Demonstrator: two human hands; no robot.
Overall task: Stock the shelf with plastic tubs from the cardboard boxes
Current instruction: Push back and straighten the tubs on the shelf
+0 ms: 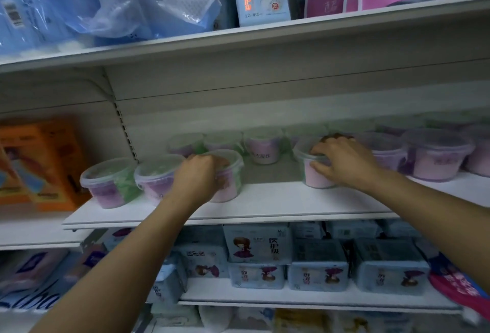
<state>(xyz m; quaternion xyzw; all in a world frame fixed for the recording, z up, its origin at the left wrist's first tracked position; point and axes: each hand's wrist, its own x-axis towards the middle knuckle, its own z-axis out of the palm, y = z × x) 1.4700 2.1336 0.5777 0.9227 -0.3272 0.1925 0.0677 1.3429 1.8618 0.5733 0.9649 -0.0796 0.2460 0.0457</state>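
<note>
Plastic tubs [111, 181] are lined along the front edge of the white shelf [265, 202]; one pink tub [228, 173] is gripped by left hand [197, 177] fingers, another [315, 173] by the right hand [344, 163].

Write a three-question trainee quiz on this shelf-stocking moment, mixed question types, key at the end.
1. True or false: each hand grips a tub on the middle shelf.
2. Multiple choice: What sits at the left end of that shelf level? A) orange boxes B) glass bottles C) folded towels
3. Fill in: between the two gripped tubs, the front of the shelf is ____.

Key:
1. True: the left hand is on a pink tub, the right hand on another tub.
2. A, orange boxes.
3. Bare.
</note>
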